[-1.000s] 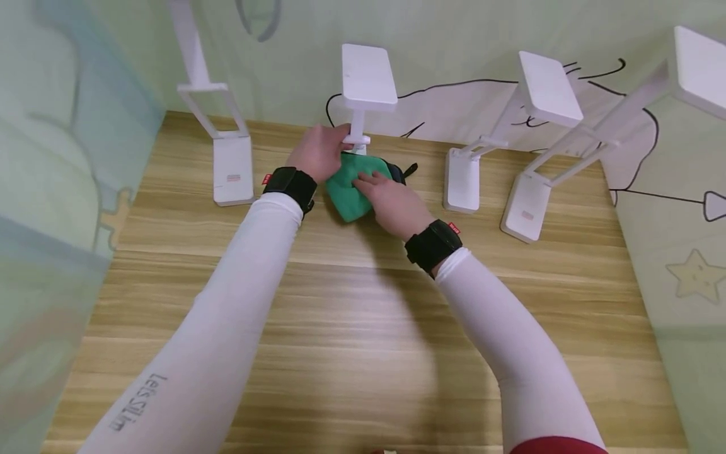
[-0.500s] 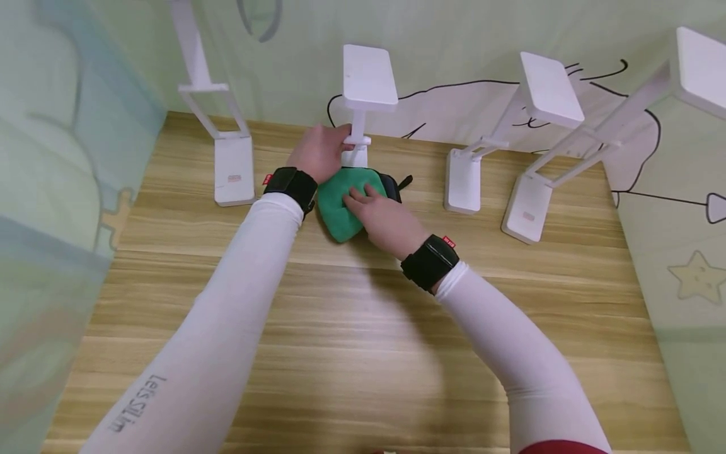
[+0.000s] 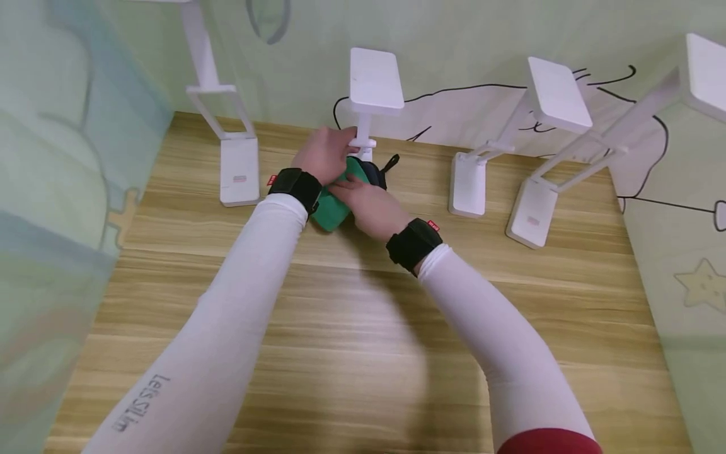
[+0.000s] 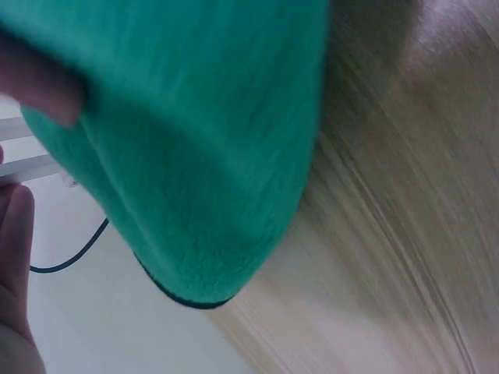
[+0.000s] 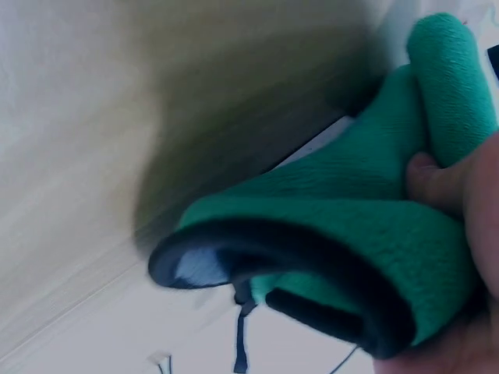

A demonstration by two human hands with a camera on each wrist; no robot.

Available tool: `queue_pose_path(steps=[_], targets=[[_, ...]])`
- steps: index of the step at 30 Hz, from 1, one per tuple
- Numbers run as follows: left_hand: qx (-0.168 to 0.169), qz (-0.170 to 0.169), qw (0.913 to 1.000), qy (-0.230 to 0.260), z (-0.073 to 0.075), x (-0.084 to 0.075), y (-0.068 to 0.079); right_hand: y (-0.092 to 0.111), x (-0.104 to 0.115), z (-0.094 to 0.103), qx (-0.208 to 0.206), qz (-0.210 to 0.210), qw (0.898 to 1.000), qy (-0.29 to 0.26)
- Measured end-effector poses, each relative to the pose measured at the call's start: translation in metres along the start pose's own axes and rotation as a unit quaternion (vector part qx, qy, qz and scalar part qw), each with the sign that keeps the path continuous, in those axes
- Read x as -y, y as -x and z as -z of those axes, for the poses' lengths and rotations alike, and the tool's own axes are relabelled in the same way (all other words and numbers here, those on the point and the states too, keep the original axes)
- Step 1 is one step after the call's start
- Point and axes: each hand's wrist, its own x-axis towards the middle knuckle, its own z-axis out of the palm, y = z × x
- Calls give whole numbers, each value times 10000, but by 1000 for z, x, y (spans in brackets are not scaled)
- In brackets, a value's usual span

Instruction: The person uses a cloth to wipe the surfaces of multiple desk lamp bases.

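A green fuzzy cleaning mitt [image 3: 331,211] with black trim and a loop lies at the base of the second desk lamp [image 3: 375,81] from the left. My right hand [image 3: 371,205] grips the mitt from outside, thumb pressed into the cloth in the right wrist view; its cuff [image 5: 312,241] gapes. The left hand [image 3: 324,156] holds this lamp at its lower hinge [image 3: 363,143], fingertips partly hidden behind it. In the left wrist view the mitt [image 4: 187,171] fills much of the picture, beside my left fingers [image 4: 15,249]. Most of the lamp base is covered.
One white folding lamp [image 3: 239,170] stands to the left. Two more lamps, a nearer one [image 3: 468,183] and a taller one [image 3: 532,211], stand to the right. A printed wall [image 3: 454,38] borders the wooden tabletop [image 3: 351,328] at the back.
The right hand drew the mitt toward me over the lamp base, then moved it back and left; the mitt now looks more folded. My left hand keeps its hold on the lamp.
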Motion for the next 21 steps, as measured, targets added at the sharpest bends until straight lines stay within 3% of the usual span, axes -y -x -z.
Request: queue_pose_path(steps=[6, 15, 21], targets=[[-13, 54, 10000, -19, -2, 0, 1, -6, -21, 4, -222, -137, 9996, -118], [10, 128, 9998, 116, -2, -1, 0, 8, -25, 20, 451, -850, 9954, 12], [29, 147, 9998, 122, 1, 0, 1, 20, -15, 27, 739, -991, 9920, 241]])
